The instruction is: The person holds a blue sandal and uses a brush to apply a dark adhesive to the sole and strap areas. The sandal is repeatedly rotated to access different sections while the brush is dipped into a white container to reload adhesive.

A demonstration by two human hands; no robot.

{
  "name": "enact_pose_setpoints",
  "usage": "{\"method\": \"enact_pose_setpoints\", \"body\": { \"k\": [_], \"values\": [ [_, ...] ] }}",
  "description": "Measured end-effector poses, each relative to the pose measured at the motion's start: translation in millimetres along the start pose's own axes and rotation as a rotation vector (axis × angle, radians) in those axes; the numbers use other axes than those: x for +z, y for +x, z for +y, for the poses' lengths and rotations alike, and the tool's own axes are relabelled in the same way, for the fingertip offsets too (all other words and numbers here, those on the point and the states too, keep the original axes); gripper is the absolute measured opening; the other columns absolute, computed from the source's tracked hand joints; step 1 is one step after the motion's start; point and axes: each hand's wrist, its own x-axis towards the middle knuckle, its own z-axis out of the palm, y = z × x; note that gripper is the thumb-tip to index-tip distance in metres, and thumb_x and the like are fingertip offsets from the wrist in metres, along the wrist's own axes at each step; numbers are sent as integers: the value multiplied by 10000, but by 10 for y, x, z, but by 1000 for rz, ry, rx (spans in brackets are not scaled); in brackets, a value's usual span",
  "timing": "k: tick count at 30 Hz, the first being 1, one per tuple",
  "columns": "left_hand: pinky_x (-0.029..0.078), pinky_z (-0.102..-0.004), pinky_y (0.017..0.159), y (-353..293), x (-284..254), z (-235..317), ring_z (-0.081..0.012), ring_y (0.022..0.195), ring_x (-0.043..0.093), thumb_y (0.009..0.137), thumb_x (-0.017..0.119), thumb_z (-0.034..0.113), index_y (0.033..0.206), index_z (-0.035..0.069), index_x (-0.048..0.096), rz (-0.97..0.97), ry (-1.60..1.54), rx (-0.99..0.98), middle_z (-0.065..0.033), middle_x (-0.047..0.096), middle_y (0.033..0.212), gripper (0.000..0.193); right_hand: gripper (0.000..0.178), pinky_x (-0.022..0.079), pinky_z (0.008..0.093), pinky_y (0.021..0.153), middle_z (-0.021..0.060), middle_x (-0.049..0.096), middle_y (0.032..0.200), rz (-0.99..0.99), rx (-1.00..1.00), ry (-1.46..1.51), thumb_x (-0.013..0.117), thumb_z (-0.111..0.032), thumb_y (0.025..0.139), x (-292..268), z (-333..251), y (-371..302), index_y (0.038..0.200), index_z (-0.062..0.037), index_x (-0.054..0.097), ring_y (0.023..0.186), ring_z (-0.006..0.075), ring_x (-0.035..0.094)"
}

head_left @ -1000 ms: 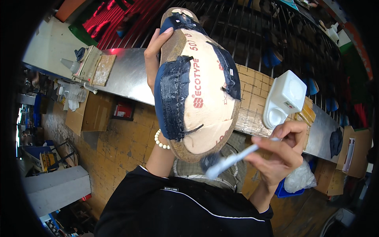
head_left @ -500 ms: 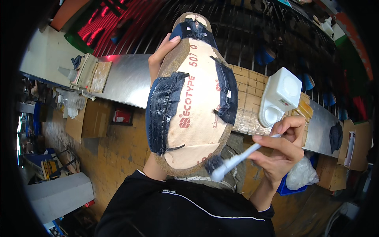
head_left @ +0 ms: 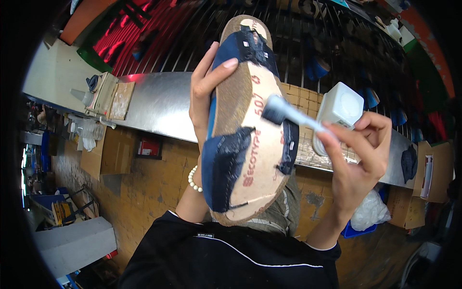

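Observation:
Held upside down before me is a sandal point(head_left: 260, 159). Its underside shows a beige board with red print and a brown cork rim. The ends of its dark blue straps point(head_left: 226, 159) are folded over and fixed to that board, looking dark and glossy. My left hand point(head_left: 207, 91) grips the sandal by its left side near the far end. In my right hand point(head_left: 358, 156) is a brush point(head_left: 301, 115) with a pale handle, pinched between the fingers. Its dark bristles are over the board beside the right-hand strap end. Motion blur hides whether they touch.
Behind my right hand a white plastic bottle point(head_left: 342, 103) stands upturned in its white base on a board point(head_left: 308, 98). The metal bench point(head_left: 161, 101) runs across in front of me. A rack of metal bars point(head_left: 288, 38) lies beyond. Cardboard boxes point(head_left: 115, 149) are below.
The brush has moved from the sandal's near edge up and away to the upper right of its underside. The sandal has shifted a little right and tilted.

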Motion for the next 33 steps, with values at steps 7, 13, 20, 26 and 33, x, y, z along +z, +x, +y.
{"method": "enact_pose_setpoints", "body": {
  "k": [7, 13, 20, 26, 33],
  "values": [
    [513, -373, 1001, 59, -27, -51, -320, 1285, 502, 779, 799, 208, 1248, 185, 528, 1, -21, 158, -236, 403, 1425, 543, 420, 332, 261, 627, 4, 411, 869, -185, -125, 136, 920, -310, 488, -172, -124, -161, 867, -169, 808, 778, 151, 429],
    [489, -408, 1046, -18, 177, 191, -347, 1312, 466, 784, 774, 132, 1204, 224, 579, -67, -225, 154, -207, 382, 1447, 472, 254, 325, 234, 639, 14, 415, 885, 84, 5, 2, 884, -141, 642, 48, 134, 333, 876, -94, 795, 761, 116, 424],
    [387, -495, 1107, 17, 37, 117, -399, 1314, 466, 704, 839, 226, 1214, 205, 592, -98, -69, 190, -256, 452, 1409, 567, 285, 396, 236, 681, 31, 543, 770, 168, 261, 520, 508, -211, 1020, -63, 100, 221, 950, 38, 629, 793, 102, 501],
    [321, -542, 1135, 89, -87, 78, -395, 1322, 465, 672, 848, 236, 1201, 189, 611, -192, 117, 199, -260, 492, 1387, 582, 336, 436, 348, 920, 149, 740, 951, -45, -102, 562, 314, -276, 1061, 205, -301, 125, 936, -19, 492, 1083, 217, 580],
    [305, -552, 1143, 54, -67, 197, -405, 1333, 450, 681, 836, 229, 1191, 176, 612, -204, 119, 142, -238, 486, 1413, 559, 357, 403, 387, 962, 93, 734, 1041, -172, -315, 281, 376, -222, 1031, 445, -167, 371, 1009, -16, 667, 1130, 286, 586]
  ]
}}
